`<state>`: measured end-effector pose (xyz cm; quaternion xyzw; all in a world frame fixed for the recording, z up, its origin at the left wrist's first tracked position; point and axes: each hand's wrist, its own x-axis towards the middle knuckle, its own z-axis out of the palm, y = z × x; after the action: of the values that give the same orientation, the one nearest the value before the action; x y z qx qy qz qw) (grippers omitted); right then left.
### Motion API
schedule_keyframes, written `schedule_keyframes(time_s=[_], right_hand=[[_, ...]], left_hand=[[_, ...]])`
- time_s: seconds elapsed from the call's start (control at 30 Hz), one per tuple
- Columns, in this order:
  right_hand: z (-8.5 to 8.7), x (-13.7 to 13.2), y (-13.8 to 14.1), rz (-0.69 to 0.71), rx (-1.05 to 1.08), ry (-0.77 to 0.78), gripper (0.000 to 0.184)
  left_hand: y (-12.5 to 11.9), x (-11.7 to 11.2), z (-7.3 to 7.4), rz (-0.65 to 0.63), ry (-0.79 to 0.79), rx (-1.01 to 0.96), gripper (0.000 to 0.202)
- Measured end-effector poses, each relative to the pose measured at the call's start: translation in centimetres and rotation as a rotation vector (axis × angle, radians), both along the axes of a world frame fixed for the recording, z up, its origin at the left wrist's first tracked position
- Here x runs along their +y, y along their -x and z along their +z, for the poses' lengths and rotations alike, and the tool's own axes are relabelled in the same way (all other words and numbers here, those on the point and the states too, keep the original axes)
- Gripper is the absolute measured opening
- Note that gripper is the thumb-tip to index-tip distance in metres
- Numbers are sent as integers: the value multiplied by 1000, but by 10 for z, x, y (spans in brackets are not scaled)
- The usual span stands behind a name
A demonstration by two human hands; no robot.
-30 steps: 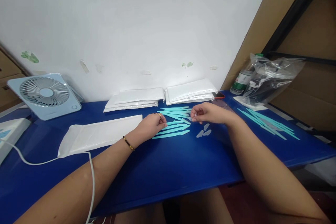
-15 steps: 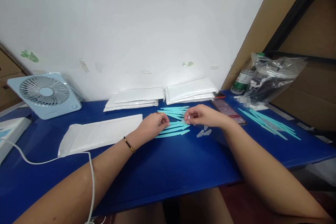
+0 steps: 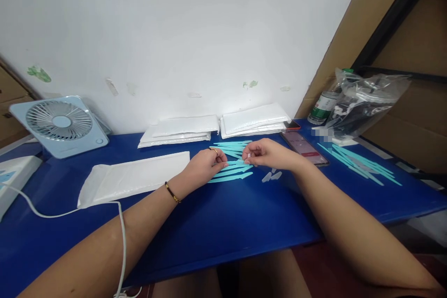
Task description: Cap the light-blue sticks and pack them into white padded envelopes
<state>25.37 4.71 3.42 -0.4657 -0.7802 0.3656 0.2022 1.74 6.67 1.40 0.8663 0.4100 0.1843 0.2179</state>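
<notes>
My left hand (image 3: pixel 208 164) pinches a thin teal knife-shaped stick between thumb and fingertips. The stick's far end points toward my right hand (image 3: pixel 260 153), whose fingers are closed on a small translucent white cap (image 3: pixel 249 155). Cap and stick tip are very close; I cannot tell whether they touch. Below my fingers lie several more teal sticks (image 3: pixel 230 177) side by side, and behind them is another group of teal sticks (image 3: pixel 232 144). Loose translucent caps (image 3: pixel 275 175) rest on the blue table just right of the sticks.
White padded packets (image 3: pixel 185 125) are stacked along the wall, and one long white packet (image 3: pixel 139 172) lies at left. A blue fan (image 3: pixel 63 123), a white cable (image 3: pixel 120 214), a phone (image 3: pixel 303 148), a bottle (image 3: pixel 323 107), a clear bag (image 3: pixel 363 107) and further teal sticks (image 3: pixel 359 165) surround the work.
My right hand has shifted slightly left, bringing the cap closer to my left hand. The left hand has barely moved.
</notes>
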Motion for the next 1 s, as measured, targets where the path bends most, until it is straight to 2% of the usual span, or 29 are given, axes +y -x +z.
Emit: schedule_keyframes(time_s=[0.13,0.23,0.37,0.5,0.63,0.77,0.9,1.0], right_hand=[[0,6,-14,-123,-66,-117,26],[4,8,-37,-203,-192,-185,28],[7,8,-58,-86,-422,-8,23],[3,9,-57,-2,-476,111,22],[4,7,-48,-6,-324,102,19],[8,6,-41,-122,-77,-38,23],[4,10,-36,-270,148,-72,30],[-1,13,-31,-312,332,-121,31]], left_hand=[[3,2,-2,30,-228,11,24],[6,5,-4,-25,-160,90,16],[8,8,-7,-92,-42,127,16],[8,7,-5,-47,-6,147,15],[9,5,-3,11,16,145,17],[8,6,-4,77,71,-9,15],[7,10,-10,31,191,-215,11],[7,14,-13,-1,277,-287,11]])
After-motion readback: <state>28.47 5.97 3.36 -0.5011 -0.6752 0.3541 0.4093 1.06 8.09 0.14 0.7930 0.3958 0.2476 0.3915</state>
